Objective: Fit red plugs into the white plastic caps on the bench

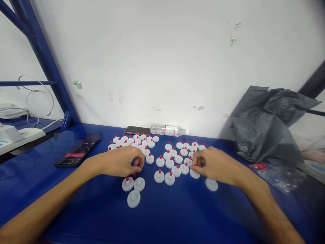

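Over the desk (162, 217), left of centre: left hand (122, 161), curled, thumb close to forefinger; grip unclear.
Right of centre: right hand (215, 165), curled, fingertips at a white cap (194, 174); hold unclear.
Red-tipped caps (169, 178): between the hands and toward the far edge, tips up, long axes upright.
Far edge: bottle (169, 130), lying lengthwise.
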Demonstrator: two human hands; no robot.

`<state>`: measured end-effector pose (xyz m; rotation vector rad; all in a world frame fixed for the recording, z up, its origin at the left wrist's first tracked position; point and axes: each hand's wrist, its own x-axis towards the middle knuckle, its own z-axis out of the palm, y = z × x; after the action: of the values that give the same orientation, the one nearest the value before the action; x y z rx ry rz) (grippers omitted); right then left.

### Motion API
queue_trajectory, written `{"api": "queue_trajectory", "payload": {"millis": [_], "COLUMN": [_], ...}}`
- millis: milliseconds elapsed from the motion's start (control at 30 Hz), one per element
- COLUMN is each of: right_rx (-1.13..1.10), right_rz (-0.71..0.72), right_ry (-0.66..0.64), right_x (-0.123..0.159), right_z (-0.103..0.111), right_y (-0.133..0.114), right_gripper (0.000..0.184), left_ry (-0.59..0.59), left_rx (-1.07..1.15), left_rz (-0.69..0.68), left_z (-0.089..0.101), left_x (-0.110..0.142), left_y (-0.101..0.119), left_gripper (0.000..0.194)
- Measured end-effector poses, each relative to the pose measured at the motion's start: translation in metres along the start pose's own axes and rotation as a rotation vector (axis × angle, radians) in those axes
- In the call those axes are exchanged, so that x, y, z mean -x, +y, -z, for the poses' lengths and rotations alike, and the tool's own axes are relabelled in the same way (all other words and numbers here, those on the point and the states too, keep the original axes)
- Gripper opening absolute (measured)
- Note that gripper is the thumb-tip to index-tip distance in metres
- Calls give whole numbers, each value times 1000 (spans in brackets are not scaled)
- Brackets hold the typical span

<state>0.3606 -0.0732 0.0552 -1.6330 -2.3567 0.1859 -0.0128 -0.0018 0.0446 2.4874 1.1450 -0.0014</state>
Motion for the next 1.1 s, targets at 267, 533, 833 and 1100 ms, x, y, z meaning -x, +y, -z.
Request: {"api": "queue_trajectory", "payload": {"millis": [267,533,833,1100], "right_rx": [1,236,-28,-51], "right_rz": [67,-352,-267,-202], "right_ry": [94,-51,-85,-63], "right_x": [0,0,8,2], "right_z": [5,19,10,11], "right_y": [23,45,53,51], "right_gripper": [48,27,19,14], "left_ry": [-8,4,112,291], "left_rx": [42,57,61,60], "left_rz": [-24,-25,-115,-326], "left_z": [6,2,-1,-22], "left_x": [5,2,-2,-19], "left_y": [4,4,3,-22], "left_gripper": [17,25,17,22]}}
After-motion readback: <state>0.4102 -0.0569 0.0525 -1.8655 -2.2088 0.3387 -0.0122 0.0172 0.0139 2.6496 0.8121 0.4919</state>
